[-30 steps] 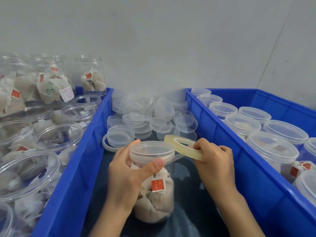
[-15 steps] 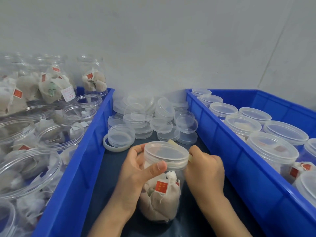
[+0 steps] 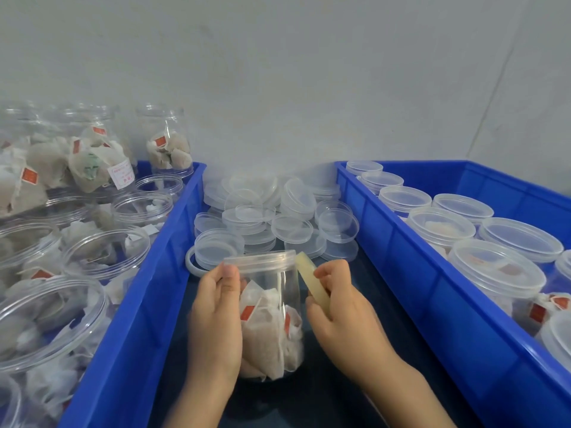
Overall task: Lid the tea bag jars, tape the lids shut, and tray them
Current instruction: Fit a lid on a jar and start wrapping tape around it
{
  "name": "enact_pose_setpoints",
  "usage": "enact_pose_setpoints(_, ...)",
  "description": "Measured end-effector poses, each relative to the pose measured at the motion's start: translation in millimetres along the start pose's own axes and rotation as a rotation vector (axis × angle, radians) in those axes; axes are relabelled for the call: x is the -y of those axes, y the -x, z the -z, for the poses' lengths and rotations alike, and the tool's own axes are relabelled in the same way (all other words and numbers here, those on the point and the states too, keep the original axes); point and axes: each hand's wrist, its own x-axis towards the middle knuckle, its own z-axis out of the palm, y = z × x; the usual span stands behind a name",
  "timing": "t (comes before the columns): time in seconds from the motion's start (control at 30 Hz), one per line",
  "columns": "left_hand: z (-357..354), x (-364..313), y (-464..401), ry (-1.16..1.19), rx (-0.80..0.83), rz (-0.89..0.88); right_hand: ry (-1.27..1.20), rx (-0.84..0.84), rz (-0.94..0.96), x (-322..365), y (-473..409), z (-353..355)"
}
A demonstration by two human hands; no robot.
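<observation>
While the left hand (image 3: pixel 216 313) grips the lidded jar (image 3: pixel 272 316), the right hand (image 3: pixel 336 307) pinches the tape roll (image 3: pixel 312 282) against its lid (image 3: pixel 261 261).

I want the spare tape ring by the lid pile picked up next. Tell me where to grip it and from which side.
Pinch the spare tape ring at its left arc, coming from above. It lies flat on the dark surface, and a loose lid covers its middle and right, so only that arc beside the blue bin wall is exposed.
</observation>
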Motion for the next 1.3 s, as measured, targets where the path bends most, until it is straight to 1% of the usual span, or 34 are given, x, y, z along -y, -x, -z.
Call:
enact_pose_setpoints(0.13,-2,-2,-1,-0.008,0.069,0.065,-0.108,0.084,0.016,4,1,3)
enact_pose_setpoints(0.23,-4,0,-3,-0.027,0.043,0.092,-0.187,0.16,0.008,3,1,5)
enact_pose_setpoints(0.27,-4,0,-3,-0.014,0.035,0.092,-0.212,0.162,0.013,2,0,6)
enact_pose_setpoints(0.33,-3,2,-3,-0.004,0.032,0.078,-0.244,0.077,0.028,-3,-1,8)
enact_pose_setpoints(0.4,-2,0,-2,0.019,0.065,0.072,-0.17,-0.116,0.051,-10,-4,14)
enact_pose_setpoints(0.47,-2,-3,1,0.089,0.155,0.086,-0.021,-0.267,0.062,-19,-6,22)
enact_pose_setpoints(0.57,-4,-8,8,0.176,0.326,0.104,0.049,-0.34,0.002,-30,-11,31)
enact_pose_setpoints(0.7,-2,-13,10,0.239,0.472,0.062,0.091,-0.302,-0.117,-38,-15,34)
enact_pose_setpoints(0.8,0,-14,11,0.25,0.631,0.048,0.06,-0.29,-0.16,-39,-16,34)
enact_pose_setpoints(0.9,-2,-19,15,0.282,0.819,0.023,0.014,-0.28,-0.159,-36,-15,30)
enact_pose_setpoints(0.97,-1,-24,17,0.288,0.938,-0.026,-0.069,-0.224,-0.129,-30,-13,24)
enact_pose_setpoints(1.0,-1,-24,16,0.274,0.973,-0.05,-0.094,-0.195,-0.104,-27,-12,20)
enact_pose_setpoints(1.07,-9,-20,9,0.165,0.917,-0.088,-0.066,-0.172,-0.033,-24,-10,15)
enact_pose_setpoints(1.1,-10,-18,6,0.094,0.895,-0.071,-0.029,-0.175,-0.001,-23,-10,15)
enact_pose_setpoints(1.13,-12,-12,3,0.059,0.828,-0.032,0.0,-0.186,0.023,-23,-9,16)
enact_pose_setpoints(1.17,-12,-9,2,0.016,0.794,-0.055,0.01,-0.208,0.042,-22,-8,17)
enact_pose_setpoints(1.23,-15,-5,4,-0.13,0.748,-0.166,-0.011,-0.274,0.071,-20,-7,20)
enact_pose_setpoints(1.3,-3,-7,9,-0.194,0.567,-0.163,0.022,-0.322,0.055,-18,-7,22)
